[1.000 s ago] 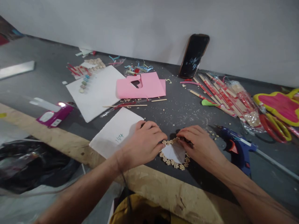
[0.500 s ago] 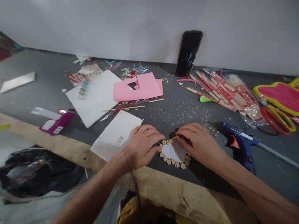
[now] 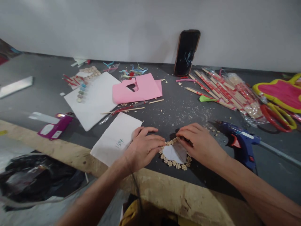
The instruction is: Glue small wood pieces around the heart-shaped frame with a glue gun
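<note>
A small white paper piece (image 3: 172,153) lies on the dark tabletop, its rim lined with little beige flower-shaped pieces (image 3: 175,164). My left hand (image 3: 144,146) rests at its left side, fingers stretched out and fingertips at the flower rim. At the upper right of the rim, my right hand (image 3: 199,141) is closed in a pinch; whatever lies between its fingertips is hidden. A white sheet (image 3: 110,141) marked with green digits lies beside and partly behind my left hand. To the right of my right hand is a blue glue gun (image 3: 242,138) with a glue stick in its back.
Pink foam sheet (image 3: 150,88), a larger white sheet (image 3: 91,106) and a purple device (image 3: 55,125) lie to the left. A phone (image 3: 187,53) leans on the wall. Wrapped chopsticks (image 3: 218,88) and red-yellow scissors (image 3: 275,117) lie right. A black bag (image 3: 42,179) is below the table edge.
The left hand's fingers have spread a little and shifted slightly at the rim. The right hand keeps its pinch at the same place. The whole view has moved slightly.
</note>
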Motion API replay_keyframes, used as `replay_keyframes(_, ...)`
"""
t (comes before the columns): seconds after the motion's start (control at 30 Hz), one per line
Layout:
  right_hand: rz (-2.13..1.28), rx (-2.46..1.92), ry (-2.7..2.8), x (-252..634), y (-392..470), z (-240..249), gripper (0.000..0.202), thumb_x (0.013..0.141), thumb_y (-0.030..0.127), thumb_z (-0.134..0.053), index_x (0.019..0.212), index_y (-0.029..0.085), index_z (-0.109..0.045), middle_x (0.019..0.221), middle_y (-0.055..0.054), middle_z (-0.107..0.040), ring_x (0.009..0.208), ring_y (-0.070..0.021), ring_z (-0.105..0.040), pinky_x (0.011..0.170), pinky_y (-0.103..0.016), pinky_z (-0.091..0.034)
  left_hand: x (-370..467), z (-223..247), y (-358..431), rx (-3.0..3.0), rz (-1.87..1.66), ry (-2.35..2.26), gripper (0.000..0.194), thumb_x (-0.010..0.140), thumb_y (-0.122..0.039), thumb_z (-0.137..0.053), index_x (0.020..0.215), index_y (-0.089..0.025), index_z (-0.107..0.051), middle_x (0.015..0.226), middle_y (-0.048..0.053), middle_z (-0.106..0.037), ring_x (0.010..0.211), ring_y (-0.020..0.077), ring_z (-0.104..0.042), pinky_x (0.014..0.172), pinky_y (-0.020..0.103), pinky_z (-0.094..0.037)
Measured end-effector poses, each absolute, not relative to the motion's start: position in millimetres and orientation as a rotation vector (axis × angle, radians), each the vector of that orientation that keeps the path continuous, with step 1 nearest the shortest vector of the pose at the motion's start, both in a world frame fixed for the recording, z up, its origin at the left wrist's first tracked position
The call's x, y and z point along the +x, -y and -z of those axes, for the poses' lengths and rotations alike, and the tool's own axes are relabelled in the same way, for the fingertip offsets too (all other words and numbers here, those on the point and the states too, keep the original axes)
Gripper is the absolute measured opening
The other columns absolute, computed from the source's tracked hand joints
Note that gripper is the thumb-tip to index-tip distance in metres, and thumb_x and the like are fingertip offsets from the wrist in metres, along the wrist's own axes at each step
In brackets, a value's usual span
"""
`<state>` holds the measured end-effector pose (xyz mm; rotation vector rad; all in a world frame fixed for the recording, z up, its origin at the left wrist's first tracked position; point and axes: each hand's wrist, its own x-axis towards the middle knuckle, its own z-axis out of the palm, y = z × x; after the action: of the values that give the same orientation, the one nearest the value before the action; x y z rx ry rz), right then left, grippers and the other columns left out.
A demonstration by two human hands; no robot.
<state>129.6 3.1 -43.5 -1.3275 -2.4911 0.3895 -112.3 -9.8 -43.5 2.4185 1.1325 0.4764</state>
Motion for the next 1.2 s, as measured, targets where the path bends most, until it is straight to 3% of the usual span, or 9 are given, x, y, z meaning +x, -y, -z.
replay_keyframes(0.27, -0.387, -1.33, 2.493, 130.0, -3.7, 43.7, 0.015, 0.089, 0.023, -0.055, 0.097, 0.019, -0.067, 0.1, -0.007, -0.069, 0.096, -0.0222, -0.055, 0.087, -0.039, -0.045, -111.7, 42.6, 13.0, 2.418, -0.507, -1.147, 0.019, 0.092, -0.026, -0.053, 0.104, -0.027, -0.067, 0.111, 0.0, -0.07, 0.121, 0.0256, -0.047, 0.103, 0.049, -0.029)
replay_keyframes(0.47, -0.39, -1.33, 2.493, 129.5, -3.1, 42.2, 0.015, 0.09, 0.024, -0.055, 0.097, 0.018, -0.067, 0.1, -0.007, -0.069, 0.096, -0.0222, -0.055, 0.087, -0.04, -0.045, -114.8, 42.2, 22.2, 2.487, -0.452, -1.174, 0.048, 0.087, -0.046, -0.061, 0.127, -0.022, -0.051, 0.135, 0.01, -0.053, 0.126, 0.0298, -0.041, 0.105, 0.051, -0.027)
replay_keyframes(0.8, -0.391, -1.327, 2.493, 129.5, -3.0, 42.6, 0.015, 0.09, 0.024, -0.054, 0.097, 0.018, -0.067, 0.101, -0.006, -0.068, 0.096, -0.0223, -0.054, 0.087, -0.041, -0.045, -116.2, 46.7, 21.8, 2.538, -0.41, -1.187, 0.048, 0.091, -0.047, -0.054, 0.132, -0.024, -0.044, 0.139, 0.01, -0.048, 0.128, 0.0299, -0.038, 0.105, 0.05, -0.026)
replay_keyframes(1.03, -0.4, -1.329, 2.497, 129.5, -3.0, 42.2, 0.015, 0.089, 0.021, -0.054, 0.097, 0.018, -0.067, 0.101, -0.006, -0.069, 0.096, -0.0226, -0.054, 0.087, -0.04, -0.045, -108.3, 42.4, 26.7, 2.547, -0.292, -1.218, 0.086, 0.078, -0.07, -0.054, 0.143, -0.019, -0.032, 0.148, 0.017, -0.036, 0.133, 0.0368, -0.032, 0.105, 0.059, -0.026)
replay_keyframes(1.2, -0.397, -1.328, 2.495, 129.3, -3.3, 41.9, 0.016, 0.09, 0.022, -0.053, 0.097, 0.019, -0.067, 0.1, -0.007, -0.069, 0.096, -0.0225, -0.055, 0.087, -0.04, -0.045, -103.5, 44.0, 27.9, 2.588, -0.292, -1.217, 0.081, 0.083, -0.068, -0.051, 0.144, -0.018, -0.031, 0.148, 0.017, -0.036, 0.134, 0.0352, -0.031, 0.107, 0.059, -0.024)
